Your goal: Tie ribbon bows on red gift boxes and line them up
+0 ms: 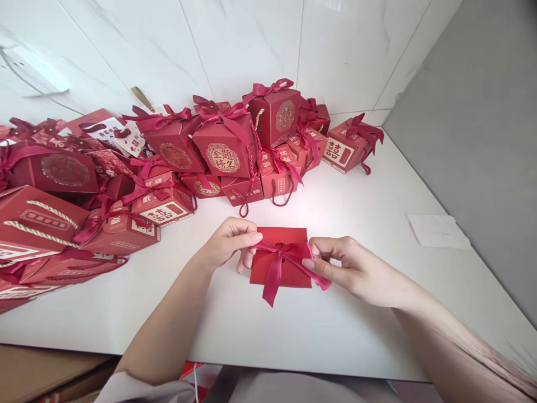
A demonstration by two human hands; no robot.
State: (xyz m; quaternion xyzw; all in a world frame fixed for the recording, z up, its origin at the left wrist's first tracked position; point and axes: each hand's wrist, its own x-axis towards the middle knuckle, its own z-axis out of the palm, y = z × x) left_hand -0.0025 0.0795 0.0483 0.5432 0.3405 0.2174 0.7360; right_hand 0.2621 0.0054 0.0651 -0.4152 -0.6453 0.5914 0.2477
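Observation:
In front of me on the white table sits a small red gift box (pixel 289 277), seen from above. A magenta ribbon (pixel 272 277) is tied in a bow across its top, with tails hanging toward me. At the box's left side, my left hand (pixel 230 243) pinches the left loop of the bow between thumb and fingers. My right hand (pixel 350 268) pinches the bow's right side between thumb and forefinger, close to the box's right edge. The knot lies between both hands, over a small hole in the lid.
Many red gift boxes (pixel 222 148) with ribbons and cords are stacked along the tiled wall, reaching to the left edge. One box (pixel 346 148) stands apart at their right end. A white tissue (pixel 434 230) lies by the right table edge. Cardboard (pixel 46 372) shows below left.

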